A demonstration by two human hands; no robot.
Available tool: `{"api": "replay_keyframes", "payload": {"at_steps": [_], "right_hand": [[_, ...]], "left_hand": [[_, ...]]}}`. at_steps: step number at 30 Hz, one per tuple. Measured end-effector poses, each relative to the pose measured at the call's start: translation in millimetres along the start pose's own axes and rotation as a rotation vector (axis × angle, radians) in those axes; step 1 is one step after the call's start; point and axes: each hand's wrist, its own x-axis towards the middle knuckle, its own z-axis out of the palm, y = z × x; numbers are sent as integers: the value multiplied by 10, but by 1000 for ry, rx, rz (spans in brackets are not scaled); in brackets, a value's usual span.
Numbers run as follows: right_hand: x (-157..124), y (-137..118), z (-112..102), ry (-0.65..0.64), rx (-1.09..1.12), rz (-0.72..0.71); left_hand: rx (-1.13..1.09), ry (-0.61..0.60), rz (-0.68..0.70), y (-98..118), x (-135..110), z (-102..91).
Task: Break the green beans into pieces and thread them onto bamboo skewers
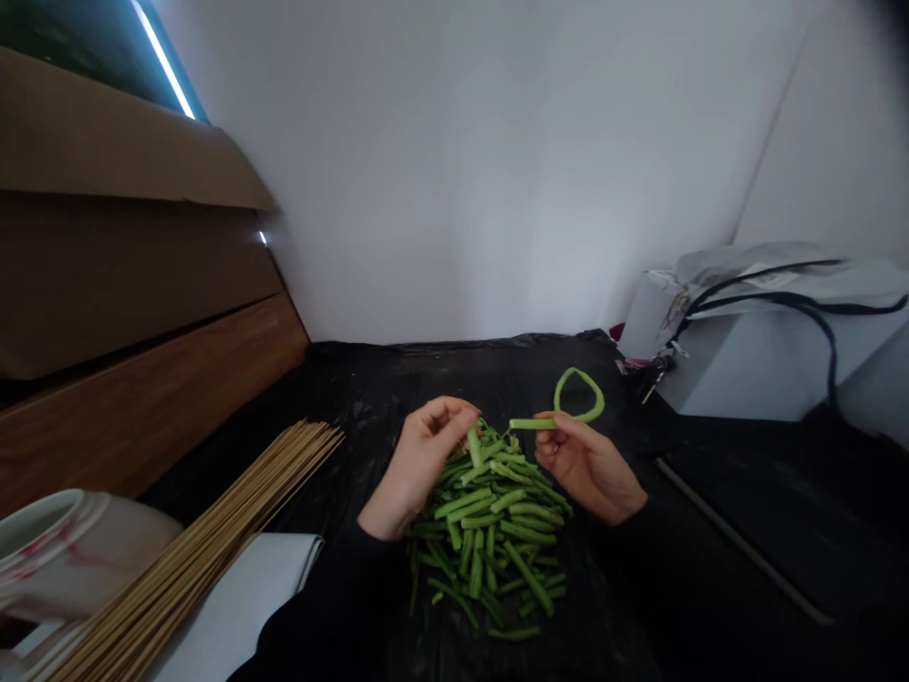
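Note:
A heap of cut green bean pieces (497, 521) lies on black plastic sheeting in front of me. Above its left side, my left hand (422, 455) pinches a short bean piece (474, 447) between thumb and fingers. My right hand (586, 464) is closed on a long green bean (589, 414), whose straight end points left toward the other hand. The rest of that bean curls into a loop behind the right fingers. A thin strand shows near the bean's cut end, between the hands.
To the left lie a bundle of thin wooden sticks (241, 530), a folded white sheet (248, 587) and a white ceramic vessel (92, 540). A white box (753, 360) with black straps stands at right, near a dark flat panel (781, 530). A white wall (454, 189) rises behind.

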Motion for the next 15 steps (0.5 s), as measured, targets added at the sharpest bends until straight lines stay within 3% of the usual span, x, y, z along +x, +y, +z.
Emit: {"api": "replay_keyframes", "payload": {"at_steps": [5,10,15], "right_hand": [[-8,-3,8,-16,-3,14],[-34,15,37,-53,-28,18],[-75,41,66,-87,-84,34]], "left_hand": [[177,-150,5,-63,-44,70],[415,-58,154,-68,-61,82],[467,-16,208,-92,-63,110]]}}
